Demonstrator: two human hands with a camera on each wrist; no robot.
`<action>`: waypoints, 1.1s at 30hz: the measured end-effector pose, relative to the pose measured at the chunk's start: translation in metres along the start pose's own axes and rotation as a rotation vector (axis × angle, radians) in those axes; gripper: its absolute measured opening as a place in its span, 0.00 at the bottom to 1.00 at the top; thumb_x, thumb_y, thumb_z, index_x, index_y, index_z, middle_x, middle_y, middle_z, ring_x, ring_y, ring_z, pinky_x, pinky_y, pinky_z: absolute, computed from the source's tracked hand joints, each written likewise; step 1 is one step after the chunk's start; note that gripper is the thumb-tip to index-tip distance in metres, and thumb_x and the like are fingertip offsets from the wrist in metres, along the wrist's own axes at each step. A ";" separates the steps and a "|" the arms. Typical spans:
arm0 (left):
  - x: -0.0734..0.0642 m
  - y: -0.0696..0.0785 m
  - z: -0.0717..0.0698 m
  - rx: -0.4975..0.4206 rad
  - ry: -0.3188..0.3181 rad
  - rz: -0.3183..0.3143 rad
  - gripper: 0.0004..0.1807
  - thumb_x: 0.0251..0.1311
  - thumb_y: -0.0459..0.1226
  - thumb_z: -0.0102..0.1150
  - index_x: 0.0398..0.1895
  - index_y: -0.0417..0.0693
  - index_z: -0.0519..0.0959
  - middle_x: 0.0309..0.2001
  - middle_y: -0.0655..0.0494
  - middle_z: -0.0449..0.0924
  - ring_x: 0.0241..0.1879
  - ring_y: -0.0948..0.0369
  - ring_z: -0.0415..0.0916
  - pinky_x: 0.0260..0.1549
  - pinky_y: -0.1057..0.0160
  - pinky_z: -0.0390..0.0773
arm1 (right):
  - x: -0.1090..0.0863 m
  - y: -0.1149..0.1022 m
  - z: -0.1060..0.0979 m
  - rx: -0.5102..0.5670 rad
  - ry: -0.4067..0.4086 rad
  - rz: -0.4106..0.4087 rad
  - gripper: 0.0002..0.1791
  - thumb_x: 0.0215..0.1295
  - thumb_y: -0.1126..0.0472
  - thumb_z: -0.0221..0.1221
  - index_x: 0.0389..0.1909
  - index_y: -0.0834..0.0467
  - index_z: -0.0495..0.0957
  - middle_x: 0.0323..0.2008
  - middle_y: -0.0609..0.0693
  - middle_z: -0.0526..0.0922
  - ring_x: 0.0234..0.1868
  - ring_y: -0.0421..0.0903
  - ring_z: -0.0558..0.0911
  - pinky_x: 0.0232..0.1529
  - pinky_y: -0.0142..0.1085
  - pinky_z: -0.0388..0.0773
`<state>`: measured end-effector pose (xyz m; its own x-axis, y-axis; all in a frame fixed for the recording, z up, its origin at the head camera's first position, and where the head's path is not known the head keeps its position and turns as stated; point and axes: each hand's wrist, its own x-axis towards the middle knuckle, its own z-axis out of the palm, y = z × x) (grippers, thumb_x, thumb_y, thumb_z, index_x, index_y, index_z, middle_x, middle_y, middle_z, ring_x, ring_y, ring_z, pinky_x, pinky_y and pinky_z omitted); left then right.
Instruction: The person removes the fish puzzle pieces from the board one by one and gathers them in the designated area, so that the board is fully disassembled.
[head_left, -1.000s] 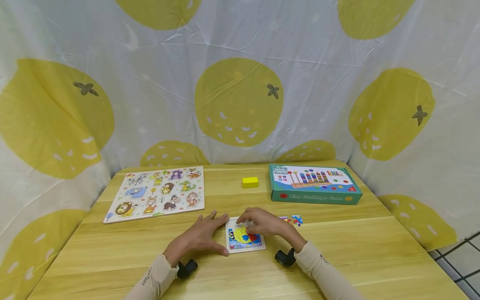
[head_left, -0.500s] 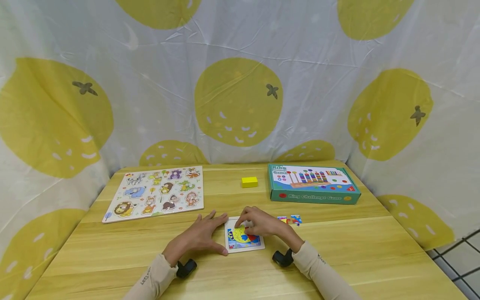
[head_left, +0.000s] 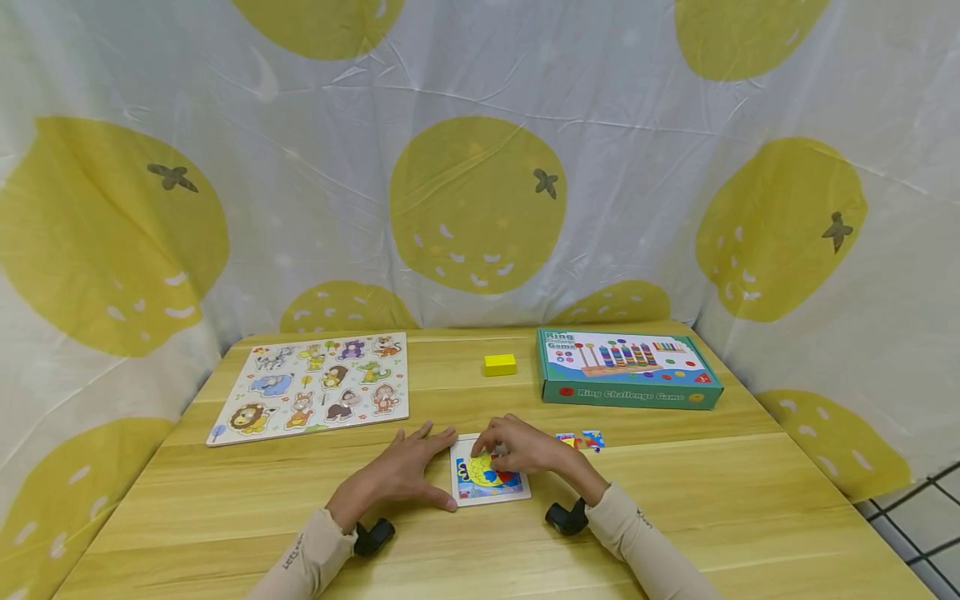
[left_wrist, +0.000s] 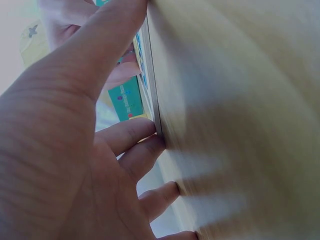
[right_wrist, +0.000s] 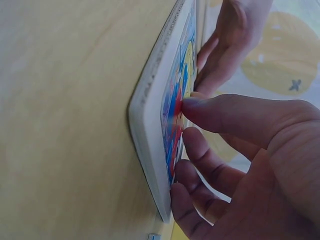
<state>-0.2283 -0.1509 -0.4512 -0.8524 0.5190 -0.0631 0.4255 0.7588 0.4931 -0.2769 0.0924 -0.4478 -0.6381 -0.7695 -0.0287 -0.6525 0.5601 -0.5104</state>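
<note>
A small jigsaw puzzle board (head_left: 491,492), light-framed with a yellow, blue and red picture, lies flat before me. My left hand (head_left: 401,468) rests at its left side, fingers spread, with thumb and forefinger touching the edge. In the left wrist view the other fingertips (left_wrist: 172,189) meet the table. Bent over the upper part of the picture, my right hand (head_left: 521,446) pinches a yellow puzzle piece (head_left: 482,471) between thumb and forefinger; its outline is mostly hidden. The remaining right fingers curl against the board in the right wrist view. Loose puzzle pieces (head_left: 592,440) lie right of the hand.
An animal puzzle board (head_left: 315,387) lies at the left of the wooden table (head_left: 262,500). A yellow block (head_left: 500,365) sits behind my hands. The green Ring Challenge Game box (head_left: 630,371) stands at the back right. A fruit-patterned curtain (head_left: 480,200) hangs behind.
My right hand has shifted slightly left over the puzzle, its forefinger coming down onto the yellow part. More of the loose pieces shows. The left hand keeps its place.
</note>
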 end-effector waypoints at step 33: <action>-0.001 0.001 0.000 -0.006 0.000 0.003 0.57 0.39 0.64 0.70 0.72 0.48 0.62 0.72 0.52 0.59 0.73 0.40 0.44 0.64 0.29 0.41 | 0.001 -0.002 -0.001 0.276 -0.009 -0.017 0.11 0.58 0.66 0.65 0.41 0.55 0.78 0.35 0.46 0.78 0.36 0.42 0.75 0.40 0.29 0.75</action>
<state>-0.2273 -0.1507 -0.4503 -0.8510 0.5216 -0.0619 0.4265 0.7549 0.4982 -0.2764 0.0912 -0.4455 -0.6233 -0.7816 -0.0247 -0.5264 0.4428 -0.7258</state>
